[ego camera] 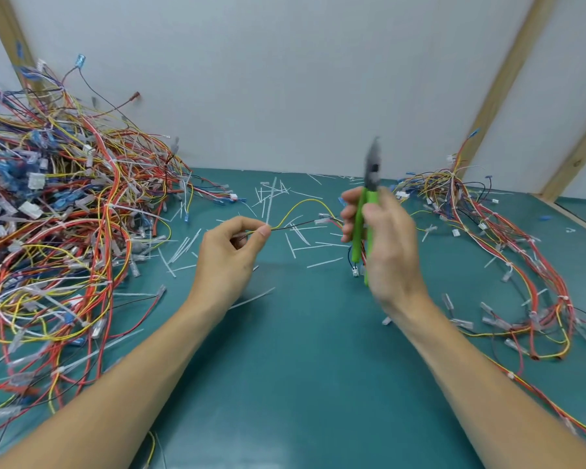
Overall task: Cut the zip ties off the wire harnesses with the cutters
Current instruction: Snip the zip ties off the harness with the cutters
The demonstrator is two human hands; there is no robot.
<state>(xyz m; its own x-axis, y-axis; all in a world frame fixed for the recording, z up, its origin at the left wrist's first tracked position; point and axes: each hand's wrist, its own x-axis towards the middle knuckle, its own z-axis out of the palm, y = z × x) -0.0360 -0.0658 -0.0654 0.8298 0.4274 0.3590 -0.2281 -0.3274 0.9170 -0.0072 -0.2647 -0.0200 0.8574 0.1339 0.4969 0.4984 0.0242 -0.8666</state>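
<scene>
Teal matting point(295, 367) covers your bench beneath a pale wall. Your right hand point(383, 238), blurred at frame centre-right, grips the green-handled cutters point(366, 211) upright, dark nose pointing up. Your left hand point(230, 245), just left of centre, pinches a yellow and black wire harness point(301, 206) that runs across to the right hand. Cut zip ties point(271, 198) lie scattered behind; harness piles sit at far left point(55, 214) and right point(487, 238).

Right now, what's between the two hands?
Head view: a yellow wire and a dark wire span from the left hand to the right hand, above cut zip ties.
</scene>
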